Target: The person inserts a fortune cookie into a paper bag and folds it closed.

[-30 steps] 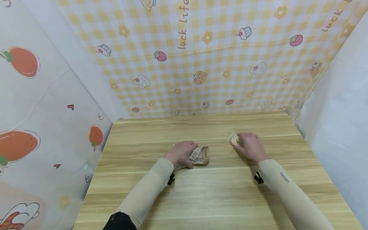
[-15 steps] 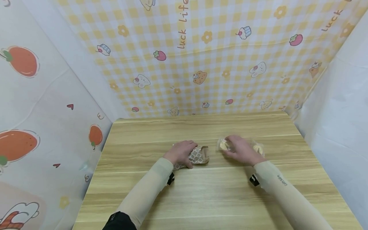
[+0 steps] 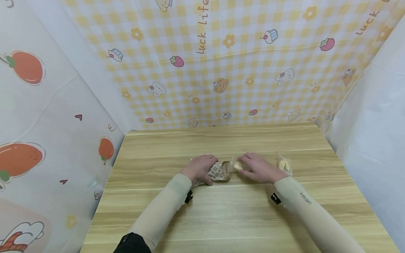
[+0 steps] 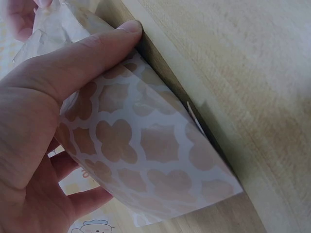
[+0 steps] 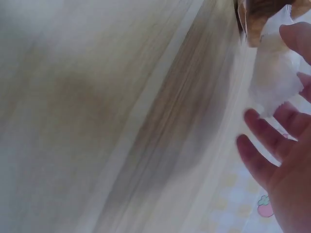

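My left hand (image 3: 198, 168) grips a brown paper bag (image 3: 217, 171) with a white lattice print, lying on the wooden table. Its thumb (image 4: 92, 58) lies across the printed side in the left wrist view. The bag's mouth gapes to the right. Just at that mouth, my right hand (image 3: 260, 169) pinches a small pale-yellow piece in a clear wrapper (image 3: 237, 165). In the right wrist view the wrapped piece (image 5: 275, 73) sits between thumb and fingers, close to the bag's brown inside (image 5: 265, 17). What the bag holds is hidden.
A second clear-wrapped yellow piece (image 3: 284, 164) lies on the table (image 3: 221, 218), beyond the right wrist. Behind the table hangs a yellow checked cloth (image 3: 202, 95). White sheets (image 3: 370, 116) bound the sides.
My right hand has moved left with a wrapped piece to the bag's mouth, uncovering the second wrapped piece at the right. The left hand and the bag have stayed put.
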Available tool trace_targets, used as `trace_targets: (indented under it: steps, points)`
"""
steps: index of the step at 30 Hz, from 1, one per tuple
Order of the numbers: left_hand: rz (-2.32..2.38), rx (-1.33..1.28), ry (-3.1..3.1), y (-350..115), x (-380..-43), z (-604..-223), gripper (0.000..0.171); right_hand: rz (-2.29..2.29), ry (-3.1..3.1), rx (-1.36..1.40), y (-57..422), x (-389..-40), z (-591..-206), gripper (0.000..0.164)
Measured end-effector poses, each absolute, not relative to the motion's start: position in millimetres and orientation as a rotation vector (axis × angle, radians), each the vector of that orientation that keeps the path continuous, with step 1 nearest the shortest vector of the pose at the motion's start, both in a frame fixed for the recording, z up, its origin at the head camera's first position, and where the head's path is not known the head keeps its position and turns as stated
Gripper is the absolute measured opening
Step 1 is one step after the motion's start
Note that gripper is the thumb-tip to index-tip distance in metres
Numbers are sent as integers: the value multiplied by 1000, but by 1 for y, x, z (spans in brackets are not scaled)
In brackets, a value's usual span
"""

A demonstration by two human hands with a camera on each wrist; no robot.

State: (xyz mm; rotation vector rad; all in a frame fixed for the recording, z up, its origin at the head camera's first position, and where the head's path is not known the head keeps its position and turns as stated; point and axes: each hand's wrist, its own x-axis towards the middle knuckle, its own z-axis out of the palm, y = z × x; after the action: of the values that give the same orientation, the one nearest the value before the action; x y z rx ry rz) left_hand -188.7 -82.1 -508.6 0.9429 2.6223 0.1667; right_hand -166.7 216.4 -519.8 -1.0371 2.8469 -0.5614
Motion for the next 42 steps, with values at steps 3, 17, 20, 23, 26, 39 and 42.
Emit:
trace_targets:
  steps: [3,17,20,23,26,39,42]
  points:
    - [160,944,2627,-82,-189,-509,98,-523,2809,-1099,213,-168,-521,49]
    - [186,956,2627,-82,-189,-507,99,-408,2707,-1207,199,-173,-515,43]
    - [186,963,2629,-82,-190,-508,98,-410,2701,-1214,196,-174,-515,43]
    - [183,969,2630,-82,-190,-509,98,-469,2677,-1206,192,-174,-516,43]
    - [181,973,2630,-82,-190,-509,98,-572,2632,-1184,188,-175,-514,43]
    - [180,976,2628,-82,-190,-510,100,-834,2604,-974,177,-178,-521,31]
    - [179,978,2629,-83,-190,-510,99,-857,2608,-962,175,-178,-524,23]
